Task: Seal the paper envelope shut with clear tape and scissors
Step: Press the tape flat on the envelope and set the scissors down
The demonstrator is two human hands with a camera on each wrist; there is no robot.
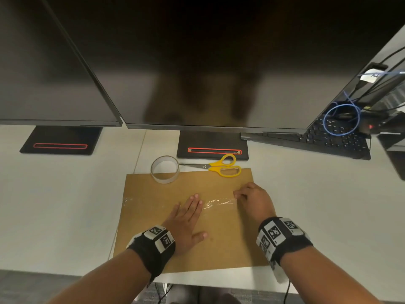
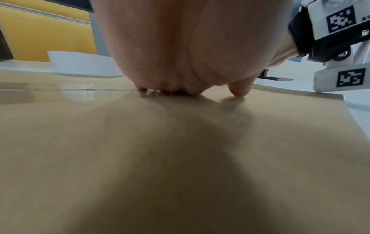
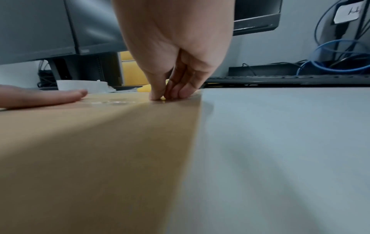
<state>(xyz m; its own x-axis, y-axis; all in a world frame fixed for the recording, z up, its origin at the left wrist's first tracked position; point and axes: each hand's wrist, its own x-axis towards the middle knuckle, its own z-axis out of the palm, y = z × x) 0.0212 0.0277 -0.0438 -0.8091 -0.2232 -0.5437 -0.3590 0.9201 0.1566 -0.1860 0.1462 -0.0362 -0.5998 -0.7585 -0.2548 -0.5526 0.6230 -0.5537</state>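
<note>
White desk (image 1: 65,205), dark monitors behind | clear tape strip (image 1: 217,204) running left-right across brown envelope (image 1: 219,238) | left hand (image 1: 186,220) flat, pressing strip's middle | right hand (image 1: 254,199) fingertips bunched on strip's right end, nearer envelope's right edge

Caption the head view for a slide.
Both hands, left and right, press a clear tape strip onto the brown paper envelope.

Bare forearms, black wristbands (image 1: 153,249) with white blocks bearing black-and-white square markers (image 1: 275,233) above both hands.
</note>
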